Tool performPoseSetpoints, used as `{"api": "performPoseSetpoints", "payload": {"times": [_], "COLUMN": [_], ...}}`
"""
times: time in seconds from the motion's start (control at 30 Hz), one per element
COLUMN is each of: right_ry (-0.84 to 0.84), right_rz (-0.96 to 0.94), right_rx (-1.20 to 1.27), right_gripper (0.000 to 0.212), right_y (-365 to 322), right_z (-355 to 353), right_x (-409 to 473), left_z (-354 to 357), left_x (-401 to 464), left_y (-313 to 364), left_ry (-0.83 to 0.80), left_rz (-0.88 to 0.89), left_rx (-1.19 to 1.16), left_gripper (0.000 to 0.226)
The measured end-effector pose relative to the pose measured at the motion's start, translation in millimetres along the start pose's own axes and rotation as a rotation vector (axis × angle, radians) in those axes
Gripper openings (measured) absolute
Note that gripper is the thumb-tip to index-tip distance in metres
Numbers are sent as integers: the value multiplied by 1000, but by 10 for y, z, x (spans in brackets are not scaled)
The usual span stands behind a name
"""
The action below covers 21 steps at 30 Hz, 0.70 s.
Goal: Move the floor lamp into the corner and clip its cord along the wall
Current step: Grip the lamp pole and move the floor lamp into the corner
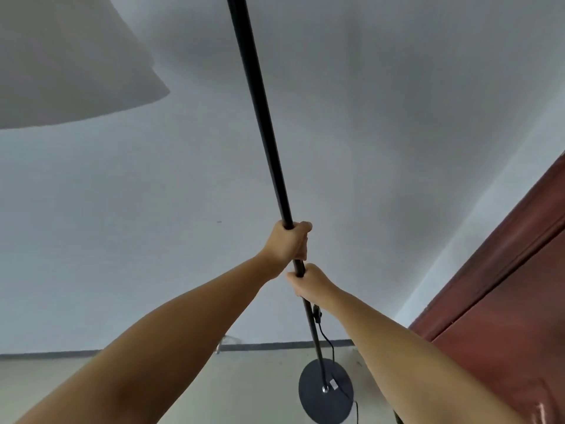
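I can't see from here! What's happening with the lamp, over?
Left hand and right hand both gripping the lamp pole. Round base near the wall, cord hanging unclipped. Nothing blocking.

No text, brand, number or sign can be read anywhere. A small pale tag sits on the floor lamp's round black base, but it is too small to show any lettering.
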State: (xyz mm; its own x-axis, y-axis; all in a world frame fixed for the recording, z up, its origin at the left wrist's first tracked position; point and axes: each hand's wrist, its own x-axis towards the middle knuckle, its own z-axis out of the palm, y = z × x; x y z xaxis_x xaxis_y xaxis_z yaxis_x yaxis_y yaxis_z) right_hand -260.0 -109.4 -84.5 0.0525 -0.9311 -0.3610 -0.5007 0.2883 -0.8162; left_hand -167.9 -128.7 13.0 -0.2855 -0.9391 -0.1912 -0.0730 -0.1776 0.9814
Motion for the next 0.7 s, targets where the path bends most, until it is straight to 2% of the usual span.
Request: {"api": "performPoseSetpoints", "payload": {"times": [0.13, 0.37, 0.7], "right_ry": [-78, -204, -439], "right_rz": [-39, -134, -248], "right_rx": [-103, -213, -220], "right_gripper": [25, 27, 21], "right_y": [-424, -1291, -2452], "right_z": [633, 2194, 4355], "right_x": [-150, -592, -816], "left_z": [-696, -2242, -4303], "left_x": [-489, -1643, -2851], "left_y": [-44, -224, -395], "left_ry": [77, 229, 471], "left_rz": [12, 38, 20], "left_rx": [-66, -182, -183], "left_gripper": [55, 53, 50]}}
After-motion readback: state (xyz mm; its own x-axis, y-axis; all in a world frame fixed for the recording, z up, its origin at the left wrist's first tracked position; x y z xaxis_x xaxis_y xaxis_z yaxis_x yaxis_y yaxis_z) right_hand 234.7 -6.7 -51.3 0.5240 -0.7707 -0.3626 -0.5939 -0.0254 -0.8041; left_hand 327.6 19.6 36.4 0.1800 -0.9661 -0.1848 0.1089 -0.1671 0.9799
